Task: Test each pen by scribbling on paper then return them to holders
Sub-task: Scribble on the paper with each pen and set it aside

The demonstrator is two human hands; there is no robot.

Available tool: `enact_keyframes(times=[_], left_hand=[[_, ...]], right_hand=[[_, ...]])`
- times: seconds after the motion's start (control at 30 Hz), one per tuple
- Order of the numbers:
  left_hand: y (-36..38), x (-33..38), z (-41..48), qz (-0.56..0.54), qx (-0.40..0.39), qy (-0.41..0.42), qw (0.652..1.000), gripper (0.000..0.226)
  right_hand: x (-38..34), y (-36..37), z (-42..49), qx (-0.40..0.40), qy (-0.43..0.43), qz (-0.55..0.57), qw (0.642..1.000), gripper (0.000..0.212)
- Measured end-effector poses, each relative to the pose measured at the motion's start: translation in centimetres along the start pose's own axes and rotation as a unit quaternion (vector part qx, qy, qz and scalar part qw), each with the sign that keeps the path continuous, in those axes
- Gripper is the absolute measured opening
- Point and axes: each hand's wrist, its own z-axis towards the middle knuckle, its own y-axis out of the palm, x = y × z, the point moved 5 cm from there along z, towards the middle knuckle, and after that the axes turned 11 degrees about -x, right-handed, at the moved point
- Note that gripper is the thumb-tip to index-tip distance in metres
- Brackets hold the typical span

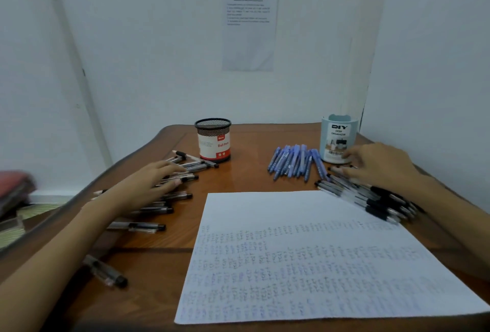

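A white sheet of paper [313, 252] covered in rows of scribbles lies on the wooden table [252, 172]. My left hand [148, 183] rests with straight fingers on a spread of black pens [169, 194] at the left. My right hand [379, 164] lies over a pile of black pens [371, 199] at the right, fingers reaching toward the base of the pale blue desk organizer [338, 138]. Several blue pens [294, 160] lie between the two holders. A black mesh pen cup [213, 139] with a red and white label stands at the back.
One black pen [106, 270] lies alone near the front left table edge. A printed sheet [249, 29] hangs on the wall behind. Red and green items [13, 199] sit off the table at the far left. Walls close in on both sides.
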Motion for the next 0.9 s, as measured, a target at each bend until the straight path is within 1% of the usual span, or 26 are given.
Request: enact_keyframes(times=[0.03, 0.1, 0.13, 0.23, 0.33, 0.47, 0.57, 0.67, 0.73, 0.83, 0.9], left_hand=[[-0.3, -0.2, 0.0, 0.002, 0.010, -0.007, 1.000, 0.042], [-1.0, -0.7, -0.4, 0.002, 0.031, -0.021, 0.999, 0.042], [-1.2, -1.1, -0.6, 0.000, 0.038, -0.029, 0.999, 0.042], [-1.5, -1.9, -1.0, 0.001, 0.046, -0.052, 0.998, 0.041], [-1.5, -2.7, -1.3, -0.001, 0.043, -0.076, 0.996, 0.040], [-1.6, -3.0, -1.6, 0.004, 0.044, -0.088, 0.995, 0.040], [-1.6, -3.0, -1.5, 0.012, 0.043, -0.093, 0.995, 0.041], [-1.5, -2.9, -1.4, 0.013, 0.039, -0.094, 0.995, 0.042], [-1.5, -2.9, -1.2, 0.011, 0.035, -0.092, 0.995, 0.043], [-1.4, -2.9, -1.1, 0.013, 0.028, -0.094, 0.995, 0.043], [-1.5, -2.8, -1.1, 0.016, 0.028, -0.097, 0.995, 0.043]], right_hand=[[-0.7, -0.7, -0.2, 0.010, -0.009, 0.033, 0.999, 0.043], [-3.0, -2.2, -0.4, 0.029, -0.054, 0.094, 0.994, 0.034], [-4.7, -2.7, -0.4, 0.032, -0.084, 0.100, 0.991, 0.031], [-10.7, -3.5, 0.1, 0.036, -0.167, 0.054, 0.984, 0.027], [-17.6, -3.0, 1.3, 0.024, -0.230, 0.021, 0.973, 0.027], [-25.5, -1.2, 3.1, 0.005, -0.312, 0.051, 0.949, 0.030], [-28.9, 0.5, 4.0, -0.017, -0.332, 0.061, 0.941, 0.031], [-30.4, 1.5, 4.4, -0.005, -0.332, 0.068, 0.941, 0.026], [-30.4, 1.5, 4.6, 0.003, -0.330, 0.083, 0.940, 0.024], [-29.5, 1.4, 4.9, -0.032, -0.321, 0.132, 0.937, 0.024], [-28.7, 1.1, 5.2, -0.038, -0.302, 0.160, 0.939, 0.024]])
